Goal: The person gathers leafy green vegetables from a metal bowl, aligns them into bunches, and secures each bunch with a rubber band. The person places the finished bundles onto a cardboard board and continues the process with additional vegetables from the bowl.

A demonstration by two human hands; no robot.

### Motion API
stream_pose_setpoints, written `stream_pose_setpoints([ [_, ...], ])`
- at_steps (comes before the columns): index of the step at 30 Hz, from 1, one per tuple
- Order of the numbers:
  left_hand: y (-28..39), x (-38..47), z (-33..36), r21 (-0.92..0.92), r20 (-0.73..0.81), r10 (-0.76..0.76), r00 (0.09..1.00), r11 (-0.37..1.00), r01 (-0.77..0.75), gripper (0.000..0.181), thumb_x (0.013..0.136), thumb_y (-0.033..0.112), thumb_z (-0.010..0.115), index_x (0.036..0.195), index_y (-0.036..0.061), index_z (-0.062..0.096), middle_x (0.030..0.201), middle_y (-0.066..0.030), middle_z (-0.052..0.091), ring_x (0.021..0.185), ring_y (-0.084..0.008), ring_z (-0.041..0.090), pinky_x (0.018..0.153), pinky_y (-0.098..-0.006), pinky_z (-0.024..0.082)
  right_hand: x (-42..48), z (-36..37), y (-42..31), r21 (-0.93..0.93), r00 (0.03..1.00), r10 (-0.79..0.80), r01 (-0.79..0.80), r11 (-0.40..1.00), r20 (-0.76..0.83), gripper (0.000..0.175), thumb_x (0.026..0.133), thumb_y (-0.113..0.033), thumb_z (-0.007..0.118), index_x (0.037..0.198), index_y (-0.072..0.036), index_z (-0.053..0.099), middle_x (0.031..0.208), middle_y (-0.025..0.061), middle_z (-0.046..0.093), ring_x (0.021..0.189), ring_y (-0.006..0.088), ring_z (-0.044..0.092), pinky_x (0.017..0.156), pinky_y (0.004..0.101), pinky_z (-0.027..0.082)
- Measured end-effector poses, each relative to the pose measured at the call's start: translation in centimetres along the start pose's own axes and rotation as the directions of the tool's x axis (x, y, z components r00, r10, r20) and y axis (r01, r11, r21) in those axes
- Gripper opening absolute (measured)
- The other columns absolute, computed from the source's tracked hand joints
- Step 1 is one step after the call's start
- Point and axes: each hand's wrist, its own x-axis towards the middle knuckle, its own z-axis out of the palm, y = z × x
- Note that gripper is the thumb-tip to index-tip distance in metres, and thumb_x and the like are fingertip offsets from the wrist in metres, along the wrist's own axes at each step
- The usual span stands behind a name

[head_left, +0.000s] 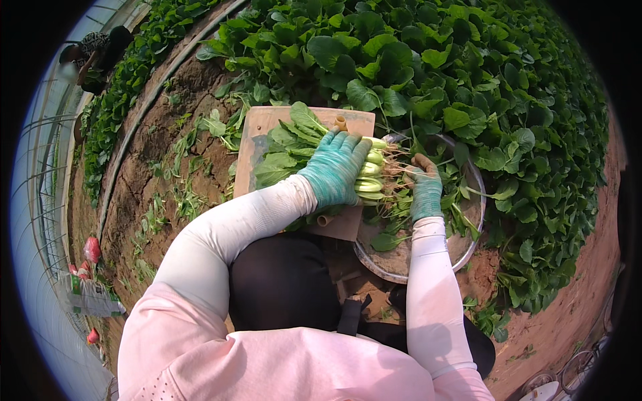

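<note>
My left hand (337,165), in a green-and-white knit glove, lies flat across a row of leafy greens (369,184) on a wooden board (248,173). Their leaves point left and their pale stems and thin roots stick out past the board's right edge. My right hand (425,186), in a matching glove with soiled fingertips, is at the root ends with its fingers curled; whether it grips any roots cannot be told. Two short tubes (340,122) stand out at the board's far and near edges. A round basin (477,220) with loose leaves and roots is under my right hand.
Dense leafy plants (426,60) grow ahead and to the right. Bare soil with scattered leaves (183,195) lies left, beside a long hose (125,135). Another person (95,55) is at the far left. Red bags (92,249) and a white sack (93,298) rest at lower left.
</note>
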Motion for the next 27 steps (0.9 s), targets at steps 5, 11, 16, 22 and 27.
stream_pose_setpoints([
  [5,0.3,-0.8,-0.5,0.124,-0.122,0.032,0.992,0.992,-0.017,0.102,0.055,0.049,0.086,0.135,-0.0015,0.047,0.134,-0.0212,0.049,0.128,-0.0398,0.044,0.119,-0.0581,0.016,1.4,5.1,-1.5,-0.022,0.903,-0.033,0.047,0.999,0.428,0.067,0.086,-0.022,0.078,0.142,-0.001,0.047,0.133,0.0119,0.057,0.110,0.0219,0.062,0.093,0.0316,0.051],
  [11,0.4,-1.2,-1.8,0.110,-0.151,0.040,0.988,0.994,-0.023,0.104,0.050,0.047,0.089,0.134,0.0000,0.049,0.123,-0.0186,0.053,0.119,-0.0376,0.050,0.118,-0.0601,0.019,0.0,5.4,-1.7,0.074,0.860,0.066,-0.120,0.990,0.506,0.037,0.093,-0.019,0.068,0.126,-0.003,0.060,0.110,0.0099,0.068,0.092,0.0179,0.067,0.078,0.0303,0.058],
  [16,0.6,0.5,-1.5,0.086,-0.040,0.021,0.999,0.996,-0.018,0.110,0.050,0.042,0.090,0.139,-0.0024,0.043,0.130,-0.0232,0.048,0.130,-0.0428,0.041,0.120,-0.0533,0.019,-2.9,4.6,-2.8,0.332,0.790,0.033,-0.295,0.896,0.612,0.057,0.104,-0.048,0.040,0.130,0.000,0.058,0.119,0.0145,0.065,0.099,0.0220,0.067,0.084,0.0341,0.059],
  [22,-0.2,2.6,-1.9,-0.061,0.316,0.006,0.949,0.998,0.014,0.102,0.051,0.042,0.091,0.133,-0.0014,0.049,0.119,-0.0173,0.058,0.119,-0.0356,0.054,0.115,-0.0471,0.028,-4.2,4.6,-2.4,0.028,0.857,-0.155,0.163,0.986,0.491,0.053,0.094,-0.033,0.068,0.132,0.002,0.056,0.117,0.0110,0.064,0.102,0.0160,0.060,0.096,0.0277,0.047],
  [27,1.7,1.2,0.1,0.121,0.157,0.041,0.987,0.991,-0.060,0.093,0.060,0.039,0.083,0.135,-0.0034,0.048,0.119,-0.0190,0.056,0.120,-0.0358,0.053,0.117,-0.0493,0.025,-3.9,5.1,-0.2,0.041,0.934,-0.262,0.260,0.965,0.242,0.030,0.096,-0.020,0.065,0.118,0.001,0.064,0.108,0.0078,0.067,0.095,0.0141,0.061,0.089,0.0268,0.050],
])
